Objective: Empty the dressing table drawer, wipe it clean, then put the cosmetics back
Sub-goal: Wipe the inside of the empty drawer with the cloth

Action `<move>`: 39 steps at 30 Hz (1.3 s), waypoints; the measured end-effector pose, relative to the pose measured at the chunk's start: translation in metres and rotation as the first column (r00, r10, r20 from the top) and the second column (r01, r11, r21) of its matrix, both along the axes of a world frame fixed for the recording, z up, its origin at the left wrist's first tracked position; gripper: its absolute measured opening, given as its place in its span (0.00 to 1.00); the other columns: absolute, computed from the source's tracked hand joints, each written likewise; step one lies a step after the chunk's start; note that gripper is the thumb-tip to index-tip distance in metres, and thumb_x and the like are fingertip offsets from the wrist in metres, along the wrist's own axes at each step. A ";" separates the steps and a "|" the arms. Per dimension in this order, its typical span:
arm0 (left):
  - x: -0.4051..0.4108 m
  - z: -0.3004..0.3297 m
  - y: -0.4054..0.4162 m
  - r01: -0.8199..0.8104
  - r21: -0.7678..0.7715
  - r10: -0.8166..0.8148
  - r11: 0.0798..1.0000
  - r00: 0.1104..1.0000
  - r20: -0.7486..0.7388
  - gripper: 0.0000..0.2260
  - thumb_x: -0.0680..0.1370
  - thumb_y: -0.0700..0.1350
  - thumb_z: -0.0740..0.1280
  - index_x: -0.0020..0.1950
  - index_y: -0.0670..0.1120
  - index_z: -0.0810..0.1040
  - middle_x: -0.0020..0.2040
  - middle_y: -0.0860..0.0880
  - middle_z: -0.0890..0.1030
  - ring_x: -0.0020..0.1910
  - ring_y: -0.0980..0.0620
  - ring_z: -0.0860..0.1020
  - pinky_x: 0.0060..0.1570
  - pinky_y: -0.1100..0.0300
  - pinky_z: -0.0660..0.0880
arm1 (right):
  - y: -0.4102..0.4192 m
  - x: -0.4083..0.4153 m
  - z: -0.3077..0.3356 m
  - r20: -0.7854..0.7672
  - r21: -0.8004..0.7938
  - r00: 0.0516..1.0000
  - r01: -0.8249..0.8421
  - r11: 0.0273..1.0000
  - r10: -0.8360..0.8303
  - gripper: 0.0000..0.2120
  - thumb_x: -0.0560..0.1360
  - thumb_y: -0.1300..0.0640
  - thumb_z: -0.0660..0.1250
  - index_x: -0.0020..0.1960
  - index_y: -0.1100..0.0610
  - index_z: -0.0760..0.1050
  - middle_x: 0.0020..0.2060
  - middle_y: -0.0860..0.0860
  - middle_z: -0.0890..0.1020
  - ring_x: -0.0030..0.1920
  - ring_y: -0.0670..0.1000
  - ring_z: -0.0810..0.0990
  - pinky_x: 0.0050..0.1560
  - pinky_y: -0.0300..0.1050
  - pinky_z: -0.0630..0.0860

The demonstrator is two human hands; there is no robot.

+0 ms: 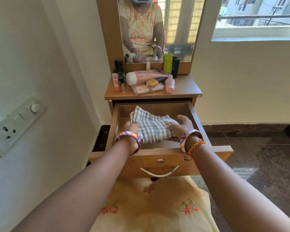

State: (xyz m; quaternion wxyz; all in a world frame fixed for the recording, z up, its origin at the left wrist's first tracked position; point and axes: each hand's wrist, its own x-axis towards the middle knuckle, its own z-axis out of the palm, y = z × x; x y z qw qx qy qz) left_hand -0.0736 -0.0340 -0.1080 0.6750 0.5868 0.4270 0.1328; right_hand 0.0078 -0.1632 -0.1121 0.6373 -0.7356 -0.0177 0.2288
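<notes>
A wooden dressing table drawer (193,114) stands pulled fully open, and everything here is placed relative to it. Inside the drawer lies a grey-and-white checked cloth (153,125), bunched and partly folded, covering much of the drawer floor.

Both of the person's hands reach into the drawer from its front edge. The left hand (131,128) presses on the left side of the cloth, its grip narrow with the fingers curled into the fabric. The right hand (182,125) rests on the cloth's right side, its grip looser, thumb raised and fingers tucked under a fold. Each wrist wears a bangle patterned in orange, purple and white; the right wrist also has a thin braided thread.

On the drawer's front panel sit a small lock and a curved metal handle (159,171).

Above and behind the drawer, the surface (187,86) of the dressing table carries the cosmetics: a large pink tube (145,76) lying on its side, a small pink bottle (170,84), a flat palette (147,88), a green bottle (167,64), a black bottle (175,67), and a cluster of small dark bottles (119,72) at the left. A mirror (179,29) rises behind them.
</notes>
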 end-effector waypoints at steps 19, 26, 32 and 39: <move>-0.017 0.009 -0.003 0.069 -0.424 0.086 0.903 0.938 0.336 0.29 0.80 0.62 0.49 0.68 0.41 0.69 0.51 0.40 0.79 0.49 0.44 0.79 0.46 0.51 0.78 | -0.001 -0.026 -0.002 0.650 -0.157 0.745 -0.066 0.985 0.153 0.12 0.76 0.67 0.63 0.58 0.60 0.78 0.46 0.53 0.83 0.45 0.47 0.79 0.45 0.35 0.76; -0.016 0.004 -0.002 0.134 -0.197 -0.102 0.971 0.981 0.163 0.33 0.72 0.53 0.71 0.72 0.41 0.65 0.72 0.40 0.67 0.71 0.43 0.66 0.66 0.52 0.68 | -0.002 -0.024 0.006 0.470 0.063 0.875 -0.166 0.984 0.117 0.12 0.79 0.57 0.61 0.37 0.52 0.74 0.31 0.49 0.76 0.32 0.46 0.75 0.35 0.39 0.74; -0.007 -0.013 0.010 0.304 -0.198 -0.308 0.932 0.951 0.013 0.51 0.47 0.66 0.78 0.64 0.44 0.75 0.61 0.43 0.80 0.61 0.43 0.78 0.65 0.46 0.71 | -0.012 -0.012 0.011 0.110 0.368 0.972 -0.232 0.901 0.206 0.07 0.79 0.54 0.60 0.47 0.53 0.76 0.44 0.52 0.81 0.44 0.50 0.81 0.54 0.49 0.77; -0.016 -0.003 0.003 0.150 -0.064 -0.127 0.987 0.954 0.270 0.34 0.72 0.28 0.67 0.73 0.51 0.64 0.71 0.46 0.68 0.66 0.45 0.72 0.65 0.47 0.71 | -0.011 -0.006 0.002 0.080 0.246 0.978 -0.206 0.947 0.192 0.18 0.74 0.63 0.68 0.63 0.57 0.72 0.56 0.57 0.80 0.54 0.57 0.80 0.55 0.54 0.79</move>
